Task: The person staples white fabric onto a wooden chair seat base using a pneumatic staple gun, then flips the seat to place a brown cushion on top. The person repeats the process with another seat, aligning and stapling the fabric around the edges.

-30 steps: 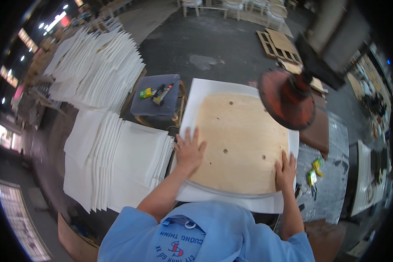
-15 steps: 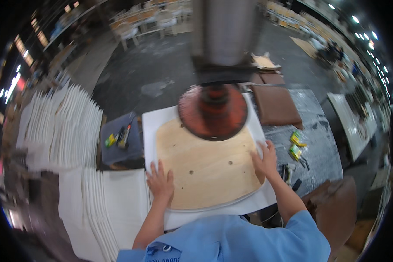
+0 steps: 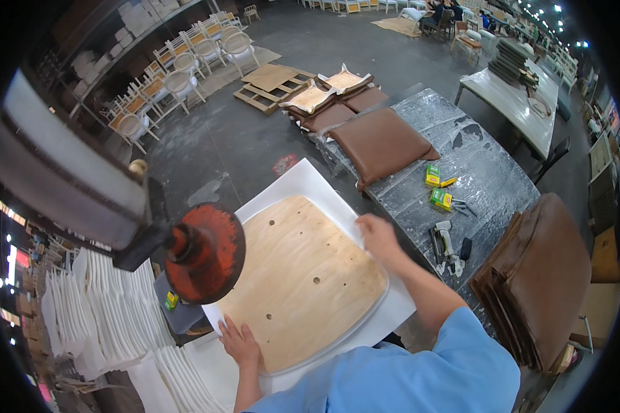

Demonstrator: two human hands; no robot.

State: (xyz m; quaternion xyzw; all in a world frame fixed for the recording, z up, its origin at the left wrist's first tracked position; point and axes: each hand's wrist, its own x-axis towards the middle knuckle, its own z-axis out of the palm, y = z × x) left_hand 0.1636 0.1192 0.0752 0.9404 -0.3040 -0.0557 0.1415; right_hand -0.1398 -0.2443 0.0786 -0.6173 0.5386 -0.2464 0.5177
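A pale plywood seat panel point(image 3: 296, 275) with several holes lies on a white padding sheet point(image 3: 289, 180), whose edges stick out all round it. My left hand point(image 3: 240, 346) lies with fingers spread at the panel's near left edge. At the right edge my right hand point(image 3: 379, 238), slightly blurred, has its fingers bent together on the margin of the sheet. A red round press plate point(image 3: 210, 251), on the end of a thick grey column point(image 3: 69, 165), hangs over the panel's left corner and hides it.
White padding sheets point(image 3: 103, 303) are stacked at left. At right, a plastic-covered table point(image 3: 461, 144) carries a brown cushion point(image 3: 382, 144), green-yellow boxes point(image 3: 441, 199) and a staple gun point(image 3: 445, 237). Brown covers point(image 3: 537, 275) are piled nearby; chairs point(image 3: 186, 62) stand behind.
My view has swung, so the press plate now appears further left. My right hand's fingers, spread on the panel's edge before, are now bent at the sheet's margin. My left hand stays at the left edge.
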